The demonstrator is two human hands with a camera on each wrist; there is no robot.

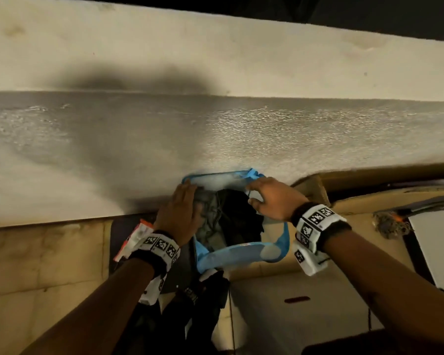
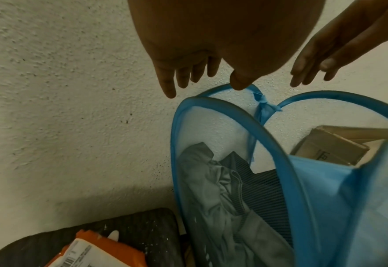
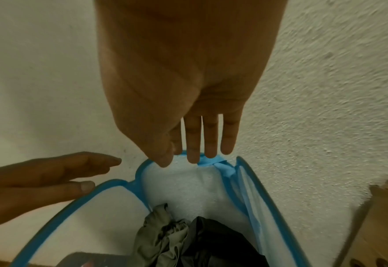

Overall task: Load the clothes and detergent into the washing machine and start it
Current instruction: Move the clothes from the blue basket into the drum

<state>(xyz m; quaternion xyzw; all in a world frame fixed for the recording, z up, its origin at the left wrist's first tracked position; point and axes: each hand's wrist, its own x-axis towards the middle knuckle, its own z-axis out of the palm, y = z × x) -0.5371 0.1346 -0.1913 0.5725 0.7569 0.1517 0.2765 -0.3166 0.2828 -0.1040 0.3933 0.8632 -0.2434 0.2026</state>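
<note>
Head view shows both your forearms reaching forward and down over a blue mesh laundry hamper (image 1: pixel 231 254) that stands against a rough white wall (image 1: pixel 215 137). Your left hand (image 1: pixel 181 213) lies palm down at the hamper's left rim, fingers straight and together, holding nothing. From the left wrist camera those fingers (image 2: pixel 168 84) point down at the wall just beyond the rim, with the thumb tip right at the blue edge; whether it touches is unclear. Your right hand (image 1: pixel 272 198) hovers at the far right corner of the rim, fingers extended and slightly spread, gripping nothing. Through the right wrist camera its fingertips (image 3: pixel 192 153) hang straight down just at the knotted blue handle (image 3: pixel 213 163), and I cannot tell if they make contact.

Inside the hamper sit the clothes: a grey-green garment (image 1: pixel 210 221) on the left and a black garment (image 1: pixel 239 216) on the right. An orange and white packet (image 2: pixel 92 252) lies on a dark mat (image 2: pixel 142 227) left of the hamper. Cardboard (image 1: pixel 315 190) leans at the right.
</note>
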